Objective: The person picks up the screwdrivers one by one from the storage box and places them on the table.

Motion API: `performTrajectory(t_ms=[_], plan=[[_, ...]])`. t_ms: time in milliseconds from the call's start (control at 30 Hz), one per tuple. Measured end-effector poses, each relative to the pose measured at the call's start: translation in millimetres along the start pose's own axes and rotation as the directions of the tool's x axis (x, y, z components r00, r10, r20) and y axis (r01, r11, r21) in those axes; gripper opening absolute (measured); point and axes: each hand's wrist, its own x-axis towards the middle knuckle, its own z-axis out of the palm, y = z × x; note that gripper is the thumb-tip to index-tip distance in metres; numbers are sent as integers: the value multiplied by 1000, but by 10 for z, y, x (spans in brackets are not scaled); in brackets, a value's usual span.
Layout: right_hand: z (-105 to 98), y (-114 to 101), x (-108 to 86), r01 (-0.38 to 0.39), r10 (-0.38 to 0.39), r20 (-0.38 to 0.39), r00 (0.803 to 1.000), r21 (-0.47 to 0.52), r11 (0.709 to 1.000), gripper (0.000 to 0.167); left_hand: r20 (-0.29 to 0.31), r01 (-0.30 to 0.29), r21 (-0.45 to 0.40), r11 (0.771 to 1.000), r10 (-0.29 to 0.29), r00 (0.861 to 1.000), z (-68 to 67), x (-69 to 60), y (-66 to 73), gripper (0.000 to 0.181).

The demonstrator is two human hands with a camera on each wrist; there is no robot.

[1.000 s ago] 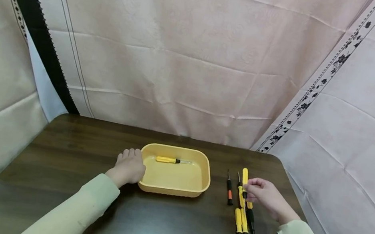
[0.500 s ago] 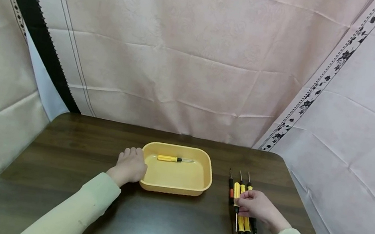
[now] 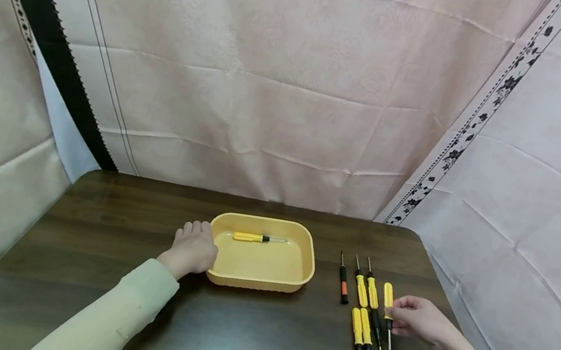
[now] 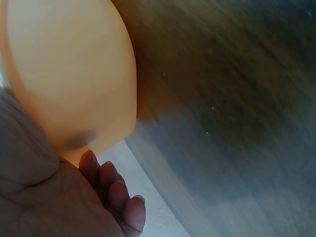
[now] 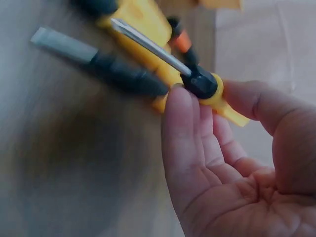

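Observation:
My left hand [image 3: 190, 249] grips the left end of a yellow plastic tray [image 3: 261, 266]; in the left wrist view its fingertips curl beside the tray's outer wall [image 4: 79, 74]. Inside the tray lies one yellow-handled screwdriver [image 3: 247, 237], its shaft to the right. Between thumb and fingers, my right hand [image 3: 421, 323] pinches another yellow screwdriver [image 3: 388, 294] by its handle, just right of the row of tools. Its metal shaft [image 5: 150, 47] points toward the table's near side. Whether that tip touches the table, I cannot tell.
Left of the right hand lie several screwdrivers: a black-and-orange one [image 3: 344, 284], yellow ones [image 3: 360, 290] behind, yellow ones [image 3: 357, 325] nearer, and a black-handled one [image 3: 375, 328]. The dark wooden table [image 3: 144, 215] ends at a pale fabric wall [image 3: 269, 107].
My right hand, holding the yellow screwdriver, first came nearer and slightly left over the row, then swung right to its right side. My left hand and the tray have stayed put.

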Motion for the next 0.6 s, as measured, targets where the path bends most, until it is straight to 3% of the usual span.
performTrajectory(t_ms=[300,600], plan=[[-108,376,-92,-71,74,37,997,-74,995,21,0,7,-7,1000,-7,1000,-30,-4,18,33],[-22,373,-144,-104,106,10,994,-134,986,20,-2,4,-4,1000,-4,1000,-13,-1,16,32]])
